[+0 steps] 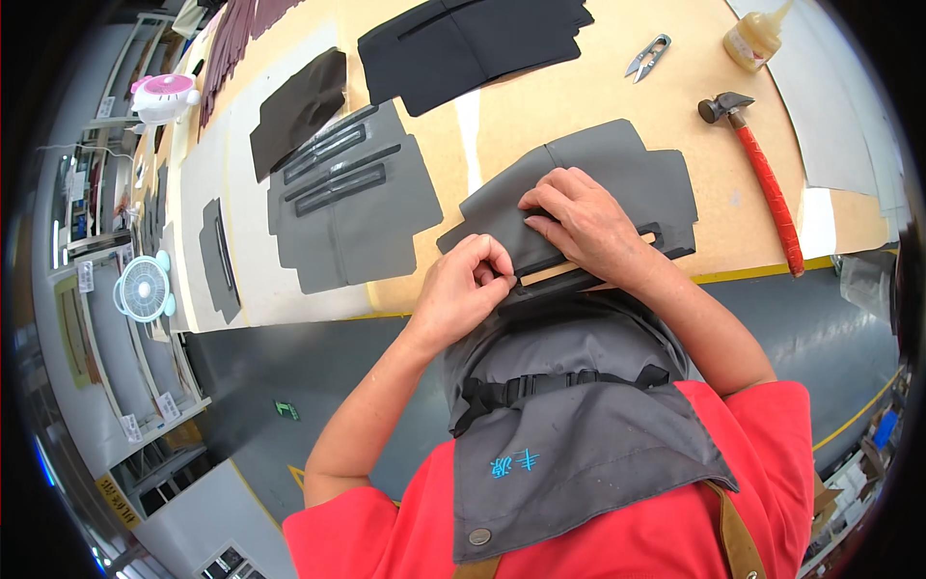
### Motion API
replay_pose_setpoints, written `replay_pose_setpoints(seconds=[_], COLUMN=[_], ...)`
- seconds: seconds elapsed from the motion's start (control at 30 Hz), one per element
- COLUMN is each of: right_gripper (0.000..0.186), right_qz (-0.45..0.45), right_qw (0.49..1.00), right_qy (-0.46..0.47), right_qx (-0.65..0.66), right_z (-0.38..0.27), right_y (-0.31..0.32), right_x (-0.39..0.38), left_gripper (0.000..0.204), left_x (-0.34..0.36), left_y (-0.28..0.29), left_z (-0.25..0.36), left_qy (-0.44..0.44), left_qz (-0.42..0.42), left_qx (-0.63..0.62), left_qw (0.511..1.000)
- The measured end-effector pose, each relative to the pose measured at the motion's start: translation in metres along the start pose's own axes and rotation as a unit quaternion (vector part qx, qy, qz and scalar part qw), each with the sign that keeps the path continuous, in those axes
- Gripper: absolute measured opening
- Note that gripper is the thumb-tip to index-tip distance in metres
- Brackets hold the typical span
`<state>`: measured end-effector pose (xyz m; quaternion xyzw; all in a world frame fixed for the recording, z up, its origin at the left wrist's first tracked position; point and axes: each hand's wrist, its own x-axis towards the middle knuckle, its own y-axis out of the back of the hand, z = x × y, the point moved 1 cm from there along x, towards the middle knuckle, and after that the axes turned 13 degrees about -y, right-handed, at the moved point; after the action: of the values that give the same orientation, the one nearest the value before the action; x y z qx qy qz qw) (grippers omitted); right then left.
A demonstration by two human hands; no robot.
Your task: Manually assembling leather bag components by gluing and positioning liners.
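A grey leather-like panel (pixel 622 183) with notched corners lies at the table's front edge, close against my apron. Along its near side runs a long slot framed by a black strip (pixel 559 286). My left hand (pixel 461 291) is closed in a pinch at the left end of this strip, thumb and forefinger pressed together. On the panel just above the slot rests my right hand (pixel 588 227), its fingers bent and its thumb drawn in under them. Whatever lies between the right fingertips is hidden.
Left of me lie another grey panel (pixel 352 232) with black-framed slots, a dark brown piece (pixel 301 114) and a narrow grey piece (pixel 218 261). Black panels (pixel 473 48) are further back. Thread snips (pixel 648 58), a glue bottle (pixel 752 41) and a red-handled hammer (pixel 767 183) sit right.
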<state>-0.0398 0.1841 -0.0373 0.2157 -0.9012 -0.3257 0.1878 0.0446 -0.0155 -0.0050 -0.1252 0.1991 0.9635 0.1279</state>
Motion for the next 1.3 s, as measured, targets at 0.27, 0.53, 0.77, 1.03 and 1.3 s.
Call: replay_pose_setpoints(seconds=[0.27,0.53,0.77,1.03,1.3], right_gripper=[0.051,0.081,0.019,0.016,0.021], right_qz=[-0.096,-0.092,-0.01,-0.002,-0.006], right_qw=[0.994,0.961,0.963,0.908,0.917], right_qy=[-0.041,0.014,-0.242,-0.288,-0.261], right_qx=[-0.024,-0.259,0.122,0.305,0.3], right_z=[-0.01,0.016,0.004,0.007,0.031], right_y=[0.073,0.091,0.129,0.139,0.128], right_x=[-0.033,-0.105,-0.076,0.055,0.118], left_gripper=[0.042,0.038,0.01,0.018,0.035], left_x=[-0.04,-0.058,-0.045,0.029,0.086], left_y=[0.002,-0.014,0.029,0.079,0.104], left_z=[0.01,-0.047,0.032,0.037,0.018], left_qy=[-0.315,-0.401,-0.149,-0.168,-0.139], left_qz=[0.084,0.122,0.23,0.267,0.277], left_qx=[0.238,0.359,-0.085,-0.287,-0.319], left_qw=[0.915,0.834,0.958,0.905,0.896])
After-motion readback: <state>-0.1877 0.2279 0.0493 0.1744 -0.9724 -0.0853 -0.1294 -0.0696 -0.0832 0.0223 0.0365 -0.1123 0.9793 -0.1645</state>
